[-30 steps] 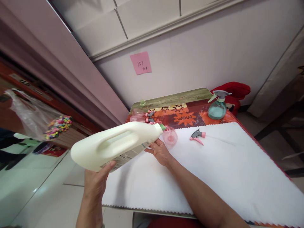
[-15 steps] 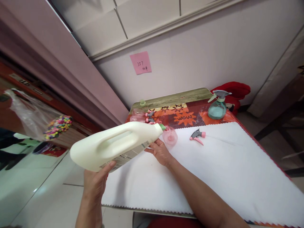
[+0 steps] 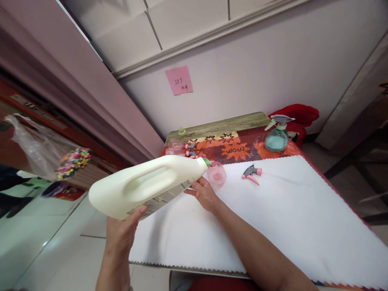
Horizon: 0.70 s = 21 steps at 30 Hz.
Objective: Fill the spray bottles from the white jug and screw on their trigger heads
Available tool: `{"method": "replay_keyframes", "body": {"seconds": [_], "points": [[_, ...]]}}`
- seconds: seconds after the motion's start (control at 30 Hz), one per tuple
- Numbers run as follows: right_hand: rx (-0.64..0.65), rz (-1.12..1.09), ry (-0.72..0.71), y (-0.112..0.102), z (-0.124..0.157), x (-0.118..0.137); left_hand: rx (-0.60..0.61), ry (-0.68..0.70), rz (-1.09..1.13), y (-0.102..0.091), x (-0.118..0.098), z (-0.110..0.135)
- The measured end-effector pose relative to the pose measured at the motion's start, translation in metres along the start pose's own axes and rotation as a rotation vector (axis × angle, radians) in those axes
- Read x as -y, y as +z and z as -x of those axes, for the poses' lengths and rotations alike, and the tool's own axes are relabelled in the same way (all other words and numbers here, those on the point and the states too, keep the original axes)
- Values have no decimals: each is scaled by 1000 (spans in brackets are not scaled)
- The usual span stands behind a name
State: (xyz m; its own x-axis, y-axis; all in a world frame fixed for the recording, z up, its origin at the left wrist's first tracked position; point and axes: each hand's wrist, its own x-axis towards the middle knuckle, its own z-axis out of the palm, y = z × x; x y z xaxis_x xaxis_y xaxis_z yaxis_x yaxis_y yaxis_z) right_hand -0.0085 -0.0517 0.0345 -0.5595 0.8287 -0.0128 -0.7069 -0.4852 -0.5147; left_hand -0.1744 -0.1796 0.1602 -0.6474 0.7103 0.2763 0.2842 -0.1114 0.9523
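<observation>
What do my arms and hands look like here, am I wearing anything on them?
The left forearm and right forearm are bare, with no sleeve in view. The left hand and right hand wear no gloves, and no ring, watch or bracelet shows on the visible sides.

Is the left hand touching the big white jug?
Touching. The head view shows the left hand gripping the base end of the big white jug, with its thumb pressed flat against the label side.
</observation>
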Motion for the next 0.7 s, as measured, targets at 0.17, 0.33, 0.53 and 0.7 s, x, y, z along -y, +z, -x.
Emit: {"method": "replay_keyframes", "body": {"seconds": [0.17,0.33,0.53,0.7], "points": [[2,-16,0,1,0,1,28,-26,100,2,-3,1],[-5,-11,5,2,1,2,24,-41,84,0,-1,1],[-2,3,-6,1,1,1,27,-44,65,0,-1,0],[-2,7,-3,2,2,3,23,-36,50,0,-1,0]]}}
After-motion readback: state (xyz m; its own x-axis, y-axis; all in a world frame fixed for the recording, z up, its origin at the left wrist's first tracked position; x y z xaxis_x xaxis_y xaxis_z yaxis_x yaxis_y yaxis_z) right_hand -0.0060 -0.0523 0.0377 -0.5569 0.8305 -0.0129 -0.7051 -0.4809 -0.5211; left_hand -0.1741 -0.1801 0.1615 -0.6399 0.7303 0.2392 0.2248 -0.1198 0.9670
